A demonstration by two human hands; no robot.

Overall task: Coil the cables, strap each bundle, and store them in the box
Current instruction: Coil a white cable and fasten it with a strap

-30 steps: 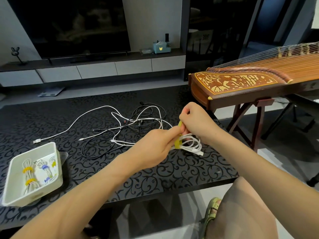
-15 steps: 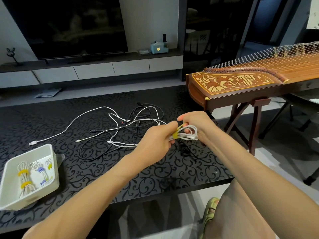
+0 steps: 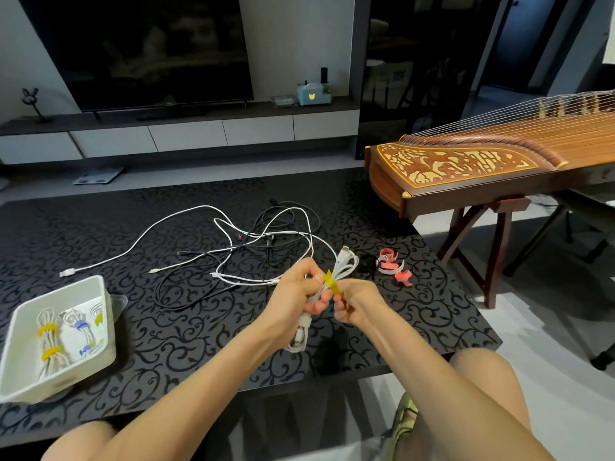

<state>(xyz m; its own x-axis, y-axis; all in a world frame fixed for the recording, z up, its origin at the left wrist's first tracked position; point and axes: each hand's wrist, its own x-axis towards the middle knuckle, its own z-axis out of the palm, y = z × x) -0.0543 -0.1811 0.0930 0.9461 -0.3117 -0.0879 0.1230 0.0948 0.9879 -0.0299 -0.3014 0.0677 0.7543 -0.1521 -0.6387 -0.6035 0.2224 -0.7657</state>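
- Both hands are now working lower and nearer the front edge than a second ago. The white cable bundle (image 3: 344, 264) is standing on end between them instead of lying crosswise.
- The black patterned bench (image 3: 199, 344) is carrying everything the task needs.
- The white box (image 3: 66, 377) is sitting at the bench's front-left corner, well apart from the hands. It is already holding strapped bundles (image 3: 50, 341).
- The loose cables (image 3: 266, 241), white and black, are lying tangled at mid-bench, not yet coiled.
- The bundle is hanging in the air just above the bench, one loop end pointing up and the other drooping below the hands. It is looking light, limp and a little springy, so its loops are probably wanting to fan apart. The waist, where the strap is going on, is the sensible place to hold it.
- The left hand (image 3: 296, 294) is gripping that waist with its fingers curled round the strands and the forearm reaching in from the lower left.
- The right hand (image 3: 361, 304) is sitting just beside the bundle, pinching the strap's free tail and seemingly drawing it down and outward.
- The yellow strap (image 3: 331, 282) is wrapping the waist. It is looking soft and thin, easy to pull snug.
- Spare pink straps (image 3: 391, 264) are lying near the bundle's right.
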